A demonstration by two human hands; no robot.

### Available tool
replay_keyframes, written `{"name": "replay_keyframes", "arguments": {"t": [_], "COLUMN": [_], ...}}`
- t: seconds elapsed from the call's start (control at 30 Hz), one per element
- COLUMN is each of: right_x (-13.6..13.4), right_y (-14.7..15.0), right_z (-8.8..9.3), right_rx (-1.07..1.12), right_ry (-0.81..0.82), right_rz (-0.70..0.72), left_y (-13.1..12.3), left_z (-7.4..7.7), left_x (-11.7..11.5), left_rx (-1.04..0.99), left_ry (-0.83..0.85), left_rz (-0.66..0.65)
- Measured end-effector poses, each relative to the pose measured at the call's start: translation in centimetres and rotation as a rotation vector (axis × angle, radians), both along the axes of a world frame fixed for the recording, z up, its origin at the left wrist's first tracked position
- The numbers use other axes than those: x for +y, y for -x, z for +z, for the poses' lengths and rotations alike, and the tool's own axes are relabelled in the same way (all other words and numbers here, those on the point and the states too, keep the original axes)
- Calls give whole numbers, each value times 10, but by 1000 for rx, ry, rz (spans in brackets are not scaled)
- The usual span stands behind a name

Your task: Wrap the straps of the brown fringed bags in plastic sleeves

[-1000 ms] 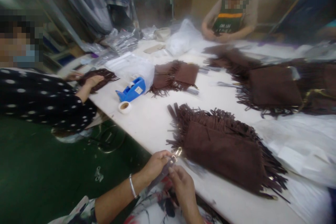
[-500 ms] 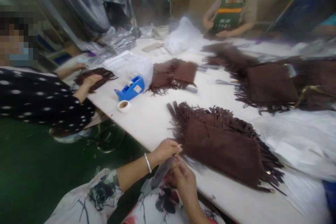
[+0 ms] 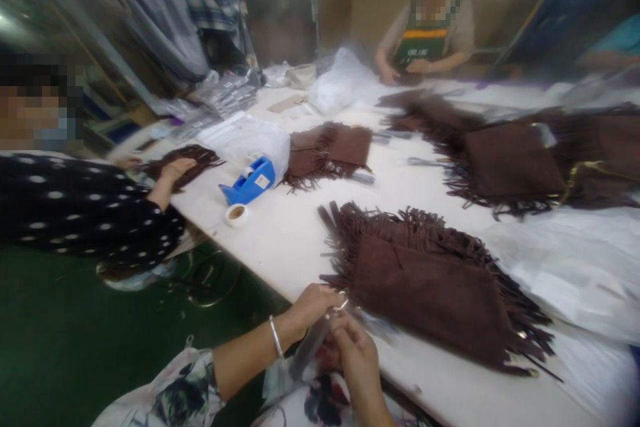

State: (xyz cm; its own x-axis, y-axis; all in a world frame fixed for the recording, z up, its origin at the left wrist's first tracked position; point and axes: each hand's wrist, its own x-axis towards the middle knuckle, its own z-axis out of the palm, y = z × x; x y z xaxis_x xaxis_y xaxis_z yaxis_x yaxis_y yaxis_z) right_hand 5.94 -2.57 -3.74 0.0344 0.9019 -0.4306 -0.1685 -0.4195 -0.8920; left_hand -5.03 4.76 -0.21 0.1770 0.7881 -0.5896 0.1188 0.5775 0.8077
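Note:
My left hand (image 3: 316, 307), with a silver bangle at the wrist, pinches a small gold-coloured metal clasp (image 3: 342, 301) at the table's front edge. Just below, my right hand (image 3: 356, 347) has its fingers pressed together near the clasp; what they grip is mostly hidden. A greyish strip in clear plastic (image 3: 309, 348) hangs under my hands, over my lap. Right beside them a dark brown fringed suede bag (image 3: 425, 297) lies flat on the white table (image 3: 280, 253), its fringe spread along the back and right sides.
A blue tape dispenser (image 3: 253, 180) and a tape roll (image 3: 237, 215) stand left of centre. More brown fringed bags (image 3: 510, 160) lie behind, with white plastic sheeting (image 3: 575, 260) at right. A co-worker's hand (image 3: 173, 173) rests on brown fringe at left; another person (image 3: 425, 40) works across the table.
The view has tilted slightly. My hands stay together at the table edge, and the metal clasp now shows more clearly between them. The bag has not moved on the table.

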Motion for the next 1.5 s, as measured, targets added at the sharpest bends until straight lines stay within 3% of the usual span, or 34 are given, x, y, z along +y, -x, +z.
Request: {"name": "replay_keyframes", "arguments": {"t": [0.2, 0.37, 0.43, 0.6, 0.7, 0.8, 0.97, 1.23, 1.5], "right_x": [0, 5, 12, 48, 71, 85, 90, 80, 69], "right_y": [0, -5, -14, -46, -54, -54, -54, -60, -61], "right_z": [-14, -13, -2, 34, 41, 39, 38, 43, 25], "right_rx": [132, 8, -210, -1072, -1326, -1359, -1313, -1268, -1200], "right_ry": [90, 32, -112, -715, -922, -989, -1076, -1092, -1064], "right_rz": [46, 160, 288, 471, 677, 824, 908, 927, 881], "left_y": [18, 47, 55, 60, 59, 58, 53, 39, 20], "left_z": [-6, -6, -11, -28, -31, -28, -19, -9, -9], "left_x": [-23, -44, -48, -47, -45, -45, -44, -37, -30], "left_rx": [-141, -290, -271, -120, -76, -56, -25, -68, -113], "left_ry": [106, 150, 156, 100, 85, 83, 84, 84, 118], "left_rz": [-31, -71, -71, -47, -49, -36, -27, 37, 70]}}
